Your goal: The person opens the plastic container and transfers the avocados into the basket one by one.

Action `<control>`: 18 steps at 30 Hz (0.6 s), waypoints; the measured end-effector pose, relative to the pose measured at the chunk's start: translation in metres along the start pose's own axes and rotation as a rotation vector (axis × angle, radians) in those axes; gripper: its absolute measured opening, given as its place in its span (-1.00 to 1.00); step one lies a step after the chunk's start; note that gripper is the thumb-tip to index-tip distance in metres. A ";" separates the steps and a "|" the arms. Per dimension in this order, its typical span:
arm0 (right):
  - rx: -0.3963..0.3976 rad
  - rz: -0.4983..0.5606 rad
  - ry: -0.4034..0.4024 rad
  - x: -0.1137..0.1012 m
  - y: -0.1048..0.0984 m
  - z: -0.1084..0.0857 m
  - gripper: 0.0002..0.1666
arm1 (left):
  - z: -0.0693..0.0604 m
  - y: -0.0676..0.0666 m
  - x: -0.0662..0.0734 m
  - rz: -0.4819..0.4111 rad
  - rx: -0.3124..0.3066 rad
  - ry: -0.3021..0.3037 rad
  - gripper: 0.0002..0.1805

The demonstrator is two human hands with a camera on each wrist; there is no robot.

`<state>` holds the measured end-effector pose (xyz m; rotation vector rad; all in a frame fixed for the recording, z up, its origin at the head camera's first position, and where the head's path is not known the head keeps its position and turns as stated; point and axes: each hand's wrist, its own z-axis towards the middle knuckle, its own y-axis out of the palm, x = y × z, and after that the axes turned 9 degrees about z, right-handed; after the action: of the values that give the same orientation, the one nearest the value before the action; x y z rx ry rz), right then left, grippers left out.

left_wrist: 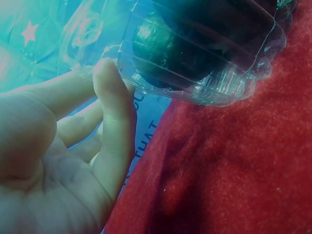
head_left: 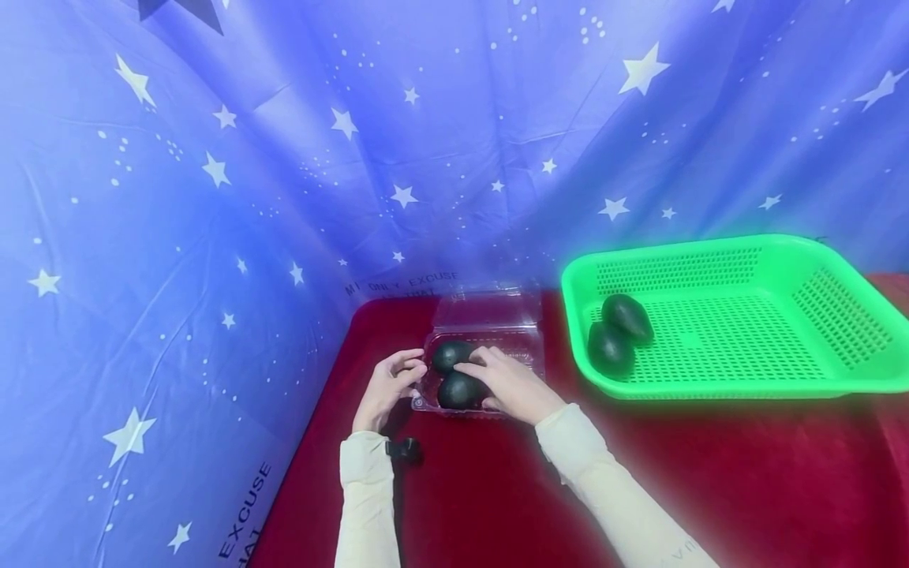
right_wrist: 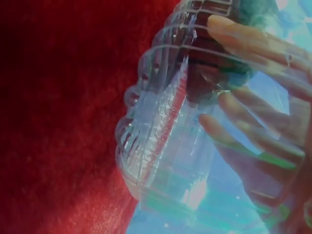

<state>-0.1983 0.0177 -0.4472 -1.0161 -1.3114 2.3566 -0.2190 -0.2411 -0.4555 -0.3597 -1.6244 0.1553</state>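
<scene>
Two dark avocados lie side by side in a clear plastic container (head_left: 521,347), the far one (head_left: 450,356) touching the near one (head_left: 459,390). My right hand (head_left: 514,386) reaches in from the right, its thumb and fingers curved round the near avocado; the right wrist view shows that hand (right_wrist: 263,112) through the clear wall. My left hand (head_left: 387,386) is at the container's left edge. In the left wrist view this hand (left_wrist: 73,141) pinches the rim between thumb and finger, beside the ribbed wall (left_wrist: 224,90).
A green perforated basket (head_left: 710,388) stands to the right, with two more dark avocados (head_left: 611,349) at its left end. The container's raised clear lid (head_left: 486,309) is behind it. Red cloth (head_left: 483,489) covers the table, and a blue star-patterned curtain (head_left: 454,142) hangs behind and at left.
</scene>
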 end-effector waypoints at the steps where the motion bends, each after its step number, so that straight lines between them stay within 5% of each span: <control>1: -0.004 -0.004 0.001 0.000 0.000 0.000 -0.18 | 0.000 0.000 0.000 0.000 0.001 0.003 -0.54; 18: -0.037 0.035 0.066 0.001 0.008 0.005 -0.25 | 0.000 0.001 -0.002 0.007 0.010 0.013 -0.55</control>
<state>-0.2013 0.0106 -0.4522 -1.1271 -1.3276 2.3112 -0.2188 -0.2403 -0.4574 -0.3579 -1.6094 0.1665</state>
